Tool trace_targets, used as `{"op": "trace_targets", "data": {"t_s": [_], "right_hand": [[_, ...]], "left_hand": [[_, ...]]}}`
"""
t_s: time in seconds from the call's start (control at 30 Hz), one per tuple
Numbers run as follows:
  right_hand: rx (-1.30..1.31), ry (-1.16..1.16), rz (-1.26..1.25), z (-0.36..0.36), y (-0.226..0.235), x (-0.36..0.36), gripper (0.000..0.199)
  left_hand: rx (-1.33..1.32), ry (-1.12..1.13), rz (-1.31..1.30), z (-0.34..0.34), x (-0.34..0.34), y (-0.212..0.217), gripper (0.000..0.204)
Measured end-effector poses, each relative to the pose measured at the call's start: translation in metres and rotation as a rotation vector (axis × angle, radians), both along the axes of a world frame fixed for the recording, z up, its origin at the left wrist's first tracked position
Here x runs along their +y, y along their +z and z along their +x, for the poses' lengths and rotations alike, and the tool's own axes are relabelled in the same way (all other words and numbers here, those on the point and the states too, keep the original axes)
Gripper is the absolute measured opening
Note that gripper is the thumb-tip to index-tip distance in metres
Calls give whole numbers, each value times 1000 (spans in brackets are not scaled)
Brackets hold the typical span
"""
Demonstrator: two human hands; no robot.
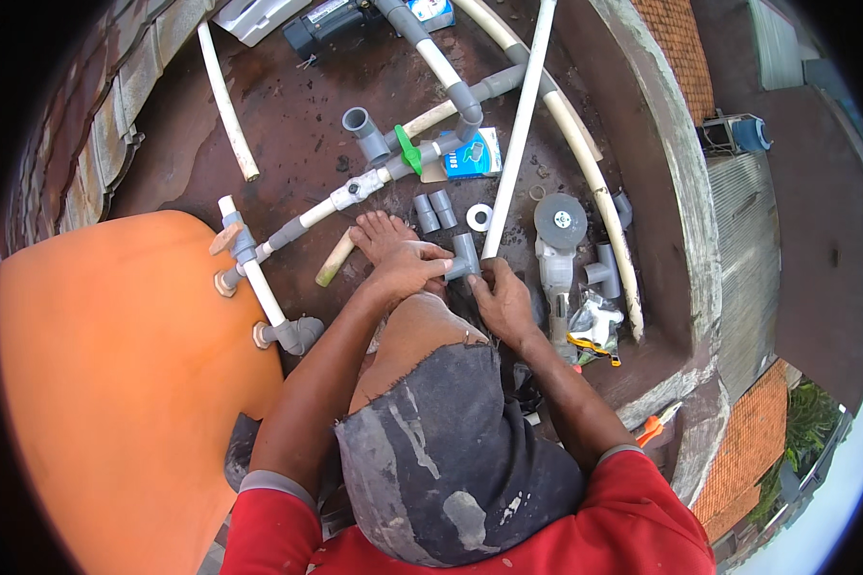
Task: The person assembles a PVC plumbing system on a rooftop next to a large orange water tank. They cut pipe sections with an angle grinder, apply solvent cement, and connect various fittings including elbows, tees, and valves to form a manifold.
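Observation:
My left hand grips a grey plastic pipe fitting just past my bent knee. My right hand holds the near end of a long white pipe at that fitting; the pipe runs away from me toward the top of the view. Whether the pipe end sits inside the fitting is hidden by my fingers. My bare foot rests on the dark floor right beside my left hand.
An orange tank with white and grey pipework fills the left. Loose grey couplings, a white tape roll, a grey angle grinder, a green-handled valve, a blue box and orange pliers lie about. A concrete parapet curves on the right.

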State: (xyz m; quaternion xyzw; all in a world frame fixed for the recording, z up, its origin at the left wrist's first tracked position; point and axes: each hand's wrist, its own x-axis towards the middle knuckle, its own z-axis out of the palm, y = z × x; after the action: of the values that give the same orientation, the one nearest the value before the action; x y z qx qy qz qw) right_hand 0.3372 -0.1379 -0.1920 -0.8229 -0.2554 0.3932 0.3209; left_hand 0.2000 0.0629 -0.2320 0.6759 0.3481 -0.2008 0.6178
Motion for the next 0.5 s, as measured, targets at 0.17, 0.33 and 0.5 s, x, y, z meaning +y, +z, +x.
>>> {"op": "trace_targets", "data": {"t_s": [0.17,0.33,0.5], "right_hand": [[-38,-3,33,-13,-24,25,38],[-113,3,131,-8,-26,34,33],[-295,-139,-2,44,24,-53,19]], "left_hand": [[-37,2,415,-7,-4,9,48],[-108,57,534,12,5,23,42],[-175,29,767,10,9,19,40]]}}
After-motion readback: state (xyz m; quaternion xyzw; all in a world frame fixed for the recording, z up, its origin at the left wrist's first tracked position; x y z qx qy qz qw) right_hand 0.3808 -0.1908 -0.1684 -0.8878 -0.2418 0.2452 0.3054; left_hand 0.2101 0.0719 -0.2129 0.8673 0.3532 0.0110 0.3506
